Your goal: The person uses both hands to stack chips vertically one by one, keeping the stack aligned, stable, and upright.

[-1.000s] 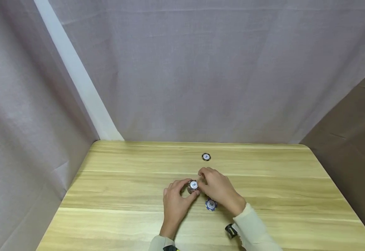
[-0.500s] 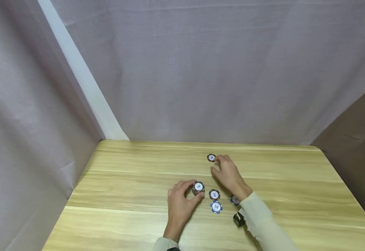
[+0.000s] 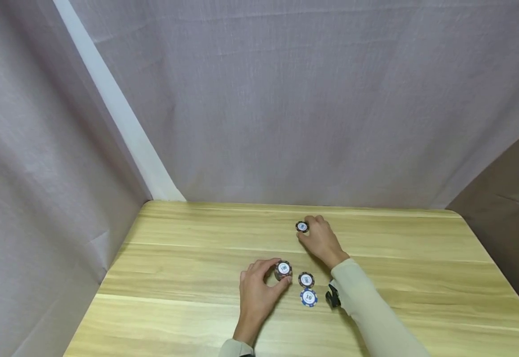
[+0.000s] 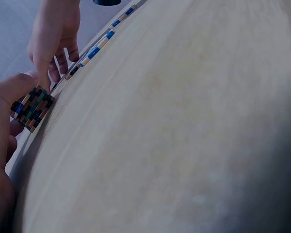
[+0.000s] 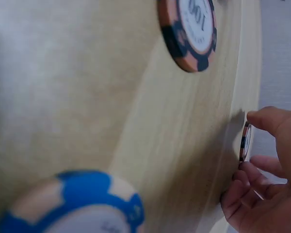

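Note:
My left hand (image 3: 256,292) grips a short stack of poker chips (image 3: 283,269), thumb on the near side and fingers on the far side. Its top chip is black and orange and reads 100. The left wrist view shows the stack's edge (image 4: 33,109), with green, black, orange and blue patches. Further back, my right hand (image 3: 323,240) pinches a lone black-and-orange poker chip (image 3: 302,226) by its rim. From the right wrist, this chip (image 5: 245,141) sits between thumb and fingertips, low over the table.
Right of the stack, a black-and-orange 100 chip (image 3: 306,279) lies just behind a blue 10 chip (image 3: 308,297). Another blue chip (image 4: 122,17) shows in the left wrist view. A grey curtain (image 3: 286,124) hangs behind the wooden table (image 3: 188,277).
My right hand left the stack, reached back and took hold of the far chip. A 100 chip now shows behind the blue 10 chip. The left hand stayed on the stack.

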Available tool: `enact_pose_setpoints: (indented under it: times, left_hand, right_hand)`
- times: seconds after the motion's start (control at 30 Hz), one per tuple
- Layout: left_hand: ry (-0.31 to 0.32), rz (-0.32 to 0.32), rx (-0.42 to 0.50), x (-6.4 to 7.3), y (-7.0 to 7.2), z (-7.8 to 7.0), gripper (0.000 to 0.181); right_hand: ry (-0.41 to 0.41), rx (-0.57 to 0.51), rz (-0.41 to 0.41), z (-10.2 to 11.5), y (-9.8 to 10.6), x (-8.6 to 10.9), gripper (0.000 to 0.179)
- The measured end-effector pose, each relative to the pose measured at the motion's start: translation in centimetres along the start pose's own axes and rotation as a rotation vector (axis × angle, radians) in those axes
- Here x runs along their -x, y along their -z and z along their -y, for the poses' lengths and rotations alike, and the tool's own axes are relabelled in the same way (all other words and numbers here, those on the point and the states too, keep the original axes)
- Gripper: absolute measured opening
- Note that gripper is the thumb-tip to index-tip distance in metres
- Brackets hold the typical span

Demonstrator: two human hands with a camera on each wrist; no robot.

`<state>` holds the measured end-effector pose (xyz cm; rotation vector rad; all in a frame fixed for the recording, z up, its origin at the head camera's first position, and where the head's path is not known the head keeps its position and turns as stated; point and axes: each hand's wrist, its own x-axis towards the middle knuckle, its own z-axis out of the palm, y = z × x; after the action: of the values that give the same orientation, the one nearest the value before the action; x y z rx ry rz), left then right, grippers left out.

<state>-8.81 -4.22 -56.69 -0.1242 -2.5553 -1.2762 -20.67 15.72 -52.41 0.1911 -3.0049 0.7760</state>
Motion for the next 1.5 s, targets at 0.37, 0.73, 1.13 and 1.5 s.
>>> enact_pose_setpoints:
  times: [0.37,0.73,1.13,1.5]
  left_hand:
    - [-0.020,0.015,-0.011,0.0,0.1,-0.3,0.046]
    - [-0.003,0.006,0.021,0.3,0.4,-0.5,0.045]
    - [-0.006,-0.004,0.038,0.2,0.2,-0.4,0.045]
    - [-0.024,-0.029,0.085,0.1,0.3,-0.2,0.044]
  right_hand:
    - [-0.002,0.053,-0.017,-0.4,0.0,-0.1,0.037]
    - [0.067,0.050,-0.017,0.6,0.4,1.2,0.031]
    - [0.145,0.099,-0.033,1.6,2.1,3.4,0.043]
    - [0.256,0.085,-0.036,4.5,3.5,5.5,0.041]
